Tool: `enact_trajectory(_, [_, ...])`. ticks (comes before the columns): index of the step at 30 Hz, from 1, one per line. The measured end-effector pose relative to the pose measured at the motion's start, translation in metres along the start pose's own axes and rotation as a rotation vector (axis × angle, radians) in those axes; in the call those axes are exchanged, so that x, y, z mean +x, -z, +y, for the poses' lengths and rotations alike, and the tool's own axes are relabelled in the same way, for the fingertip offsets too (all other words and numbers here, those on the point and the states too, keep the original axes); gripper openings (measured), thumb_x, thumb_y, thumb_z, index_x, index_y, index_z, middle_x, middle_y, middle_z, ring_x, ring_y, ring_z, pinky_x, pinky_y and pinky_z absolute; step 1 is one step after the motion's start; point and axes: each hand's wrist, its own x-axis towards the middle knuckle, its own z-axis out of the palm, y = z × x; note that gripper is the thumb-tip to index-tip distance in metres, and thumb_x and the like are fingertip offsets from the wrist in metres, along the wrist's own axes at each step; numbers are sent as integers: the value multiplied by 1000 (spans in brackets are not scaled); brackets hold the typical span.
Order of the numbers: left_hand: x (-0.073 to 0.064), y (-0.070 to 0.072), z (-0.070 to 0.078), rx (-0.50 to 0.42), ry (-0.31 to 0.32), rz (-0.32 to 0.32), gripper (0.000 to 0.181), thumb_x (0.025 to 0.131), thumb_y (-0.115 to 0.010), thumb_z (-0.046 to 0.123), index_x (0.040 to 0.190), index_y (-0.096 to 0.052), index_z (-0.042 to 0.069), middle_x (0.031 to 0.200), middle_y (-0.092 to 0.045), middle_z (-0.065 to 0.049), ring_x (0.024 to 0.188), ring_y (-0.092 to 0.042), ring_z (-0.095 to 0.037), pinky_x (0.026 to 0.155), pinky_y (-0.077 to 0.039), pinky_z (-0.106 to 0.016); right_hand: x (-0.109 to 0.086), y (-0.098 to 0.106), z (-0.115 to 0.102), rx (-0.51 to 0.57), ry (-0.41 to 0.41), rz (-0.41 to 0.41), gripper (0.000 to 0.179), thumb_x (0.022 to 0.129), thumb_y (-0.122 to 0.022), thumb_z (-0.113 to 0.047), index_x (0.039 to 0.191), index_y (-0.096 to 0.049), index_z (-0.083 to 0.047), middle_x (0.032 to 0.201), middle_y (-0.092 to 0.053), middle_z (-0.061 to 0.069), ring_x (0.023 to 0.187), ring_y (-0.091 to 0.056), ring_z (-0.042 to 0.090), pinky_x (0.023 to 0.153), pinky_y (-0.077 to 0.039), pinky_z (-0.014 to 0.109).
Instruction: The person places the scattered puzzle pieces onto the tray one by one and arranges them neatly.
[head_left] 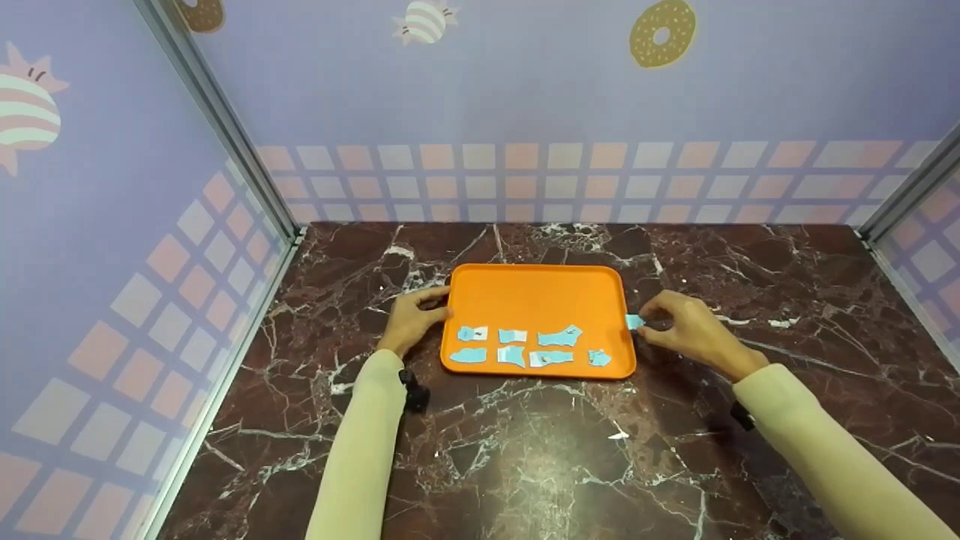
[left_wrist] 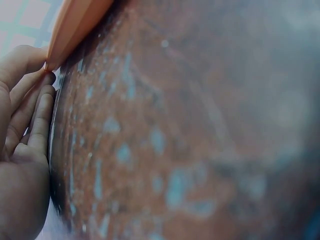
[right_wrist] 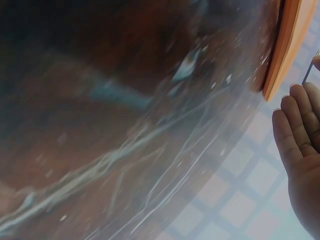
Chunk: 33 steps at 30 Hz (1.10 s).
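Observation:
An orange tray [head_left: 536, 300] lies on the marble table, with several torn pieces of light blue paper in two rows along its near side. One torn paper piece [head_left: 555, 337] in the upper row is the widest there. My left hand [head_left: 411, 319] grips the tray's left rim; in the left wrist view the thumb and fingers [left_wrist: 37, 112] meet at the tray's edge [left_wrist: 75, 30]. Just off the right rim, my right hand [head_left: 686, 330] pinches a small blue paper piece [head_left: 635, 322] between thumb and forefinger. The right wrist view shows that piece only as a thin dark edge.
Dark red marble tabletop [head_left: 525, 450] with white veins surrounds the tray. A patterned back wall [head_left: 525, 97] and a left side wall [head_left: 90, 262] enclose the table, with metal posts at the corners. A small white scrap or mark [head_left: 619, 436] shows nearer me.

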Motion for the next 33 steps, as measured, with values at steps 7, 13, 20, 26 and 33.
enact_trajectory(7, [1,0,-2,-3,-4,-1,45,90,-80,-2,134,-74,3,135,-70,-15,123,-64,-30,104,-52,-39,11,-14,-8,11,94,2,20,83,-87,2,98,-75,-1,95,-71,9,86,-70,31,79,-60,49])
enact_trajectory(13, [2,0,-2,-3,-13,7,45,89,-81,-2,133,-75,3,134,-71,-14,123,-64,-30,106,-51,-39,17,-23,-12,0,145,-7,19,81,-85,3,97,-74,0,95,-71,9,85,-69,30,77,-61,47])
enact_trajectory(20, [1,1,-1,-4,-4,-5,47,89,-81,-1,135,-74,4,137,-70,-14,126,-63,-30,106,-51,-40,19,-31,-14,-6,128,-53,20,83,-86,1,99,-76,-3,99,-71,7,89,-70,26,82,-61,45])
enact_trajectory(26, [1,1,-1,2,10,-9,46,89,-81,1,135,-75,6,138,-69,-11,127,-63,-28,106,-52,-39,20,-34,-14,-25,159,-56,20,82,-86,1,99,-75,-1,99,-71,9,89,-69,27,81,-60,46])
enact_trajectory(33, [1,2,-1,9,13,-3,46,89,-82,2,134,-76,7,137,-70,-11,126,-63,-27,107,-51,-38,19,-34,-14,-99,188,-81,20,85,-87,-6,99,-74,-2,103,-69,10,93,-64,28,82,-57,48])
